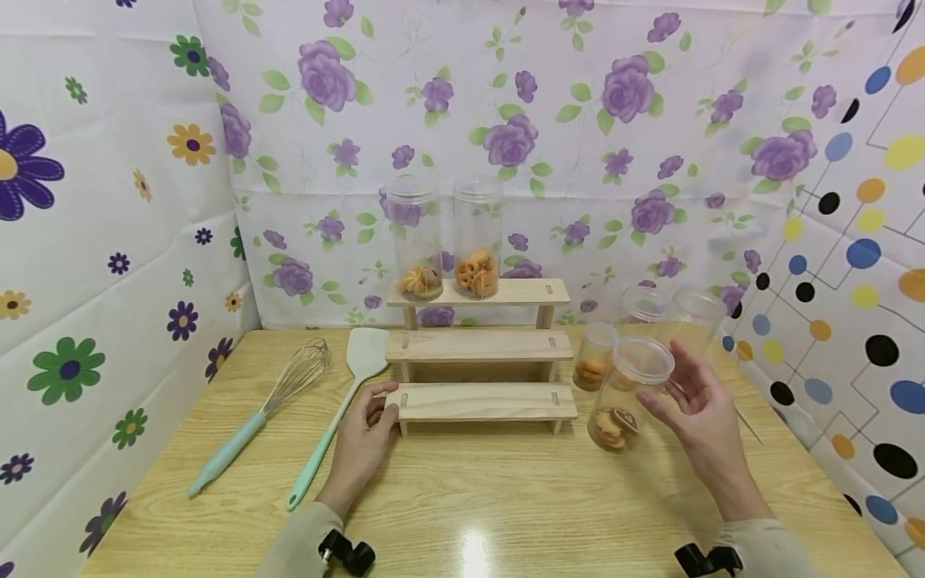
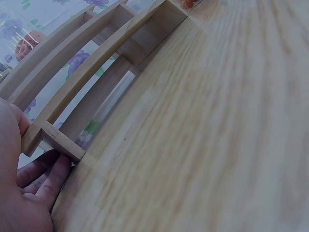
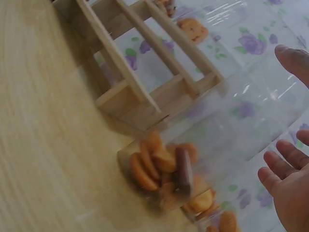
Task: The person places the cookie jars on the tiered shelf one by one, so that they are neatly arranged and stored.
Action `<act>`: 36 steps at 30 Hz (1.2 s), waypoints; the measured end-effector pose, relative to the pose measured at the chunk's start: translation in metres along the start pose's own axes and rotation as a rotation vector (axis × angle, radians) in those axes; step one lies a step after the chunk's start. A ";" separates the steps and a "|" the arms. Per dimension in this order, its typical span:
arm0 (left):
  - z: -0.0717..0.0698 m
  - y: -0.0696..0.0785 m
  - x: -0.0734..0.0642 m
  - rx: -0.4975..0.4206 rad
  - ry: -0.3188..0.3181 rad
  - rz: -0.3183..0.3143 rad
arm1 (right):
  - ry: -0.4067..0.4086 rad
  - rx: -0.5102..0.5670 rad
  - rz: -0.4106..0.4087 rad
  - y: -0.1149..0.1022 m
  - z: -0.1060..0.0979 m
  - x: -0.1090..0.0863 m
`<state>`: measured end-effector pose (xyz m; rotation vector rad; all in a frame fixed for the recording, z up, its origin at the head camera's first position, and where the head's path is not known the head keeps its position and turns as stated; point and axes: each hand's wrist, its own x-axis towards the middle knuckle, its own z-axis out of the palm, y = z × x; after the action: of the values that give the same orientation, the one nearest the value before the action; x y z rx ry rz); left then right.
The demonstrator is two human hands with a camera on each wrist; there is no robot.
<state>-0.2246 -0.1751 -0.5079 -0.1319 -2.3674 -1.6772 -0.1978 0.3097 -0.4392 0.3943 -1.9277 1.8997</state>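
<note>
My left hand [image 1: 364, 437] grips the left end of the lowest step of a three-tier wooden shelf [image 1: 484, 401]. In the left wrist view its fingers [image 2: 53, 181] curl below the board, beside the shelf's leg. To the right of the shelf is a clear plastic jar [image 1: 614, 393] with cookies in its bottom. My right hand [image 1: 701, 409] spreads around that jar's right side, thumb in front of it. The right wrist view shows its fingers [image 3: 287, 164] fairly straight, with the jar blurred beside them; contact is unclear.
Two tall cookie jars, one left [image 1: 417, 233] and one right [image 1: 477, 233], stand on the top step. Behind the right hand are a smaller cookie jar [image 1: 594, 357] and more clear jars [image 1: 697, 317]. A whisk [image 1: 263, 413] and a spatula [image 1: 340, 413] lie left of the shelf.
</note>
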 end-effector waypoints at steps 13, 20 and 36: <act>0.001 0.000 0.000 -0.012 -0.006 0.005 | 0.004 -0.118 0.144 0.043 0.003 -0.025; 0.001 0.001 0.000 -0.016 -0.007 0.002 | -0.042 -0.192 0.125 0.057 -0.001 -0.029; 0.000 0.002 -0.001 0.002 -0.001 -0.008 | -0.110 -0.215 0.124 0.063 0.000 -0.029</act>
<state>-0.2232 -0.1749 -0.5066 -0.1231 -2.3730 -1.6784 -0.2021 0.3101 -0.5087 0.3270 -2.2502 1.7514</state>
